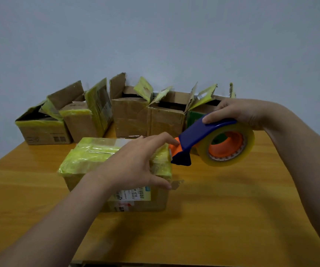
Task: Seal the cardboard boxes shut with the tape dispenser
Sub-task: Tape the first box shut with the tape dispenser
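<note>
Both hands are busy: my left hand (136, 164) lies flat, fingers straight, on top of the closed box (141, 206) in front of me. Its forefinger stretches to the orange cutter end of the tape dispenser (199, 135), which my right hand (240, 114) grips by the blue handle. The dispenser hangs just off the box's right edge, nose at the top corner, with the roll of clear tape (250, 143) further right. Behind the box stands a row of open boxes (132, 118), flaps up.

The main risk, I judge, is that forefinger: it sits right by the cutter, and a hasty pull could nick it. I cannot tell whether the tape end is stuck down; if not, it may spring back onto the roll. Under light pressure the box could also slide on the table (222, 218).
</note>
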Demonstrator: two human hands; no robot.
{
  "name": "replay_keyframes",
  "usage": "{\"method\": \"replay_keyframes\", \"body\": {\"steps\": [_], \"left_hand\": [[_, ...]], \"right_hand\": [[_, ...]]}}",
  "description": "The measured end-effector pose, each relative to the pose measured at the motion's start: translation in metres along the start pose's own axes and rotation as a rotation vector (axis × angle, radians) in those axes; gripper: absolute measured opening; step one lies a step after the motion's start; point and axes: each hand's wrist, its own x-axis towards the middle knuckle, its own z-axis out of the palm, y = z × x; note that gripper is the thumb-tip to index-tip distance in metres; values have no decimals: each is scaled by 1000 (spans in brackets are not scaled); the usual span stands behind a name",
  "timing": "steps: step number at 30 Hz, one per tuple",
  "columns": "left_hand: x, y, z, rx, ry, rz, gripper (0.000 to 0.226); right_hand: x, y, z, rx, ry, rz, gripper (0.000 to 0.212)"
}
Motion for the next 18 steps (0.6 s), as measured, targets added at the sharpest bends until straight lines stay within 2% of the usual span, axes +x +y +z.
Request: {"method": "replay_keyframes", "body": {"steps": [3, 8, 12, 14, 18], "left_hand": [[0, -1, -2, -58, 3, 27, 86], [1, -2, -2, -75, -23, 9, 94], [3, -2, -4, -74, -60, -3, 96], [5, 0, -6, -44, -103, 8, 94], [5, 1, -6, -58, -110, -2, 97]], "right_hand": [[-1, 17, 3, 66, 24, -33, 51], [1, 30, 5, 125, 53, -72, 54], [0, 28, 5, 163, 15, -65, 45], [0, 29, 4, 170, 14, -52, 47], [-3, 27, 3, 197, 3, -25, 35]]}}
